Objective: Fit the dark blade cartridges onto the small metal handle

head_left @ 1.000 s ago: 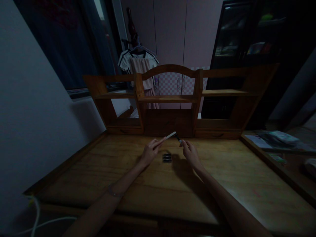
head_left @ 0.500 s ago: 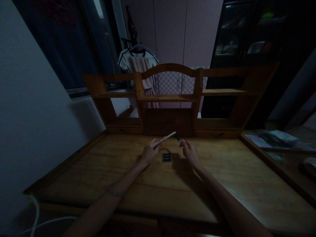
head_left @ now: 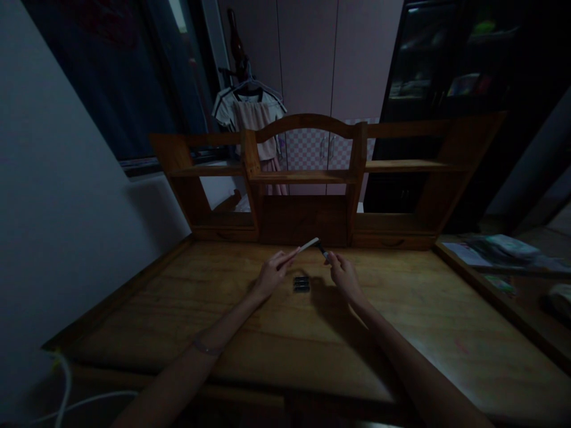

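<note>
My left hand (head_left: 271, 274) is closed around a thin, flat, whitish stick-like object (head_left: 308, 244), which slants up to the right. A short, dark, narrow tool (head_left: 321, 247) with a lighter part near the fingers is pinched in my right hand (head_left: 342, 274). Its upper tip meets or nearly meets the far end of the whitish object; contact is hard to make out in the dim light. Between and below the hands, three small dark cylinders, like batteries (head_left: 301, 284), lie side by side on the wooden desk (head_left: 250, 356).
A wooden shelf unit (head_left: 307, 177) stands along the back of the desk. To the right, a lower surface holds papers and a plastic-wrapped item (head_left: 513, 246). A white cable (head_left: 66, 380) hangs at the lower left, by the wall (head_left: 80, 208).
</note>
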Motion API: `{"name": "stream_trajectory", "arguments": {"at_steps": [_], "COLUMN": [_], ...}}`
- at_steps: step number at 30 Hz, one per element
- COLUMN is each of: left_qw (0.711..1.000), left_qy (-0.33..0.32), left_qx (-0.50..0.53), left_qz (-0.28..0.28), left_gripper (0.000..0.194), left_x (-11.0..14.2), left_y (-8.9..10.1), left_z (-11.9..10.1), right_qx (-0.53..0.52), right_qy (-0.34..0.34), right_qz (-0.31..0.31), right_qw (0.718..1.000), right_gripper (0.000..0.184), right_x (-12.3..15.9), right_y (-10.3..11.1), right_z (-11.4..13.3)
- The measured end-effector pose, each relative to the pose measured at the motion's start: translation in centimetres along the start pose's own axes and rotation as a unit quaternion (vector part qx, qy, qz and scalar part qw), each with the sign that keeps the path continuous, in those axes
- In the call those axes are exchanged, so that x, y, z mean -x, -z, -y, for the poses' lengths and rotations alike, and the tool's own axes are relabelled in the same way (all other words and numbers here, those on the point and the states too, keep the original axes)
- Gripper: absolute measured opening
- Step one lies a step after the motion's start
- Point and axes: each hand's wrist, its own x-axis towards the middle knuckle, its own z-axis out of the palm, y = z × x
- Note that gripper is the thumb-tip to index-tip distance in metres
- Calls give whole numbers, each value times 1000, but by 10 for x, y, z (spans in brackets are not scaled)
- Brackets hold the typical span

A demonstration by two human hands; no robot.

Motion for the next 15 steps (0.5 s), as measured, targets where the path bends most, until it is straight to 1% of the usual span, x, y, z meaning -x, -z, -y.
{"name": "stream_trajectory", "arguments": {"at_steps": [3,6,9,12,15], "left_qw": [1000,999,998,998,998], "left_qy": [17,46,40,26,52], "left_qx": [-7,17,49,49,27], "left_qz": [-7,-22,-26,-12,-15], "left_gripper": [40,41,43,43,41], "left_x": [-1,-1,-1,-1,-1], "left_y": [-3,-3,-2,-3,-5], "left_z": [5,11,10,7,11], "right_qx": [3,6,7,4,-4], "right_qy": [-4,-5,-4,0,-5], "right_qz": [1,0,0,2,3], "right_qw": [1000,1000,1000,1000,1000], "right_gripper": [59,58,57,57,58], "right_x": [0,1,0,0,0], "right_y": [0,0,0,0,0], "right_z": [0,1,0,0,-2]}}
